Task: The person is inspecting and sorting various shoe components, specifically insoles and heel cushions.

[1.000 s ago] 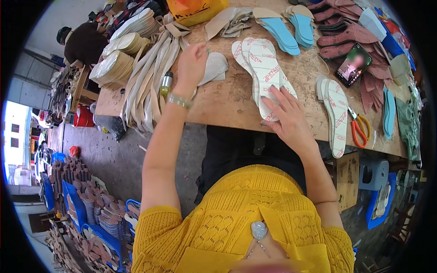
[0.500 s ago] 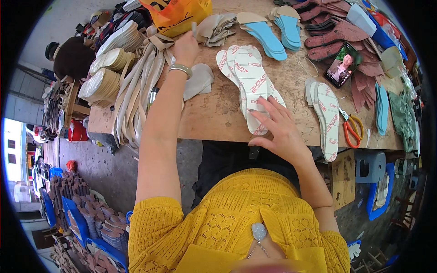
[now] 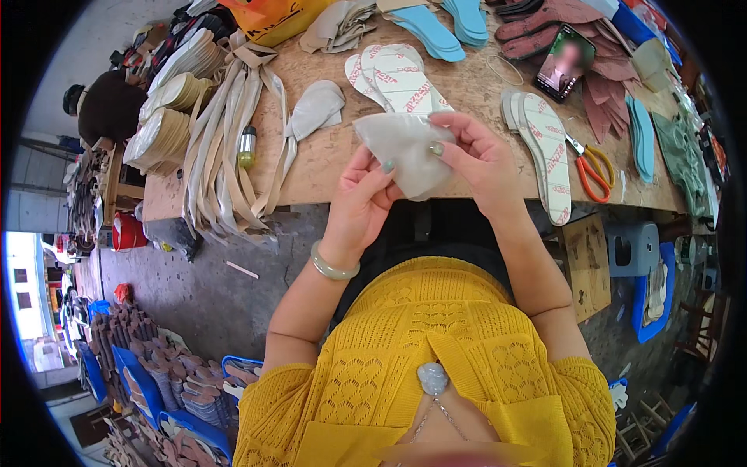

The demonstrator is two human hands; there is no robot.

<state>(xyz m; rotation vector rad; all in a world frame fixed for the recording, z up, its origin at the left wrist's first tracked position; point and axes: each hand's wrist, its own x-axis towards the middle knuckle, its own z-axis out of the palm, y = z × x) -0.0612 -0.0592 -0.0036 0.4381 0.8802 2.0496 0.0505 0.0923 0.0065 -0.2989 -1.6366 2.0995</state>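
Above the table's front edge I hold a shiny off-white material piece (image 3: 406,148) with rounded edges in both hands. My left hand (image 3: 362,191) pinches its lower left part between thumb and fingers. At its upper right side, the thumb and fingers of my right hand (image 3: 482,159) grip it. Just behind it lie white insoles (image 3: 393,71) with red print, partly covered by the piece. To the left rest similar off-white pieces (image 3: 315,110), overlapping. A crumpled stack of beige pieces (image 3: 338,25) sits at the back.
Long beige strips (image 3: 226,148) hang over the left table edge, with a small bottle (image 3: 247,148) among them. On the right are more printed insoles (image 3: 547,144), orange-handled scissors (image 3: 595,167) and a phone (image 3: 565,62). Blue insoles (image 3: 428,33) lie at the back.
My left hand has come back from the beige stack toward me. The off-white piece is now between both hands. My right hand has lifted off the printed insoles.
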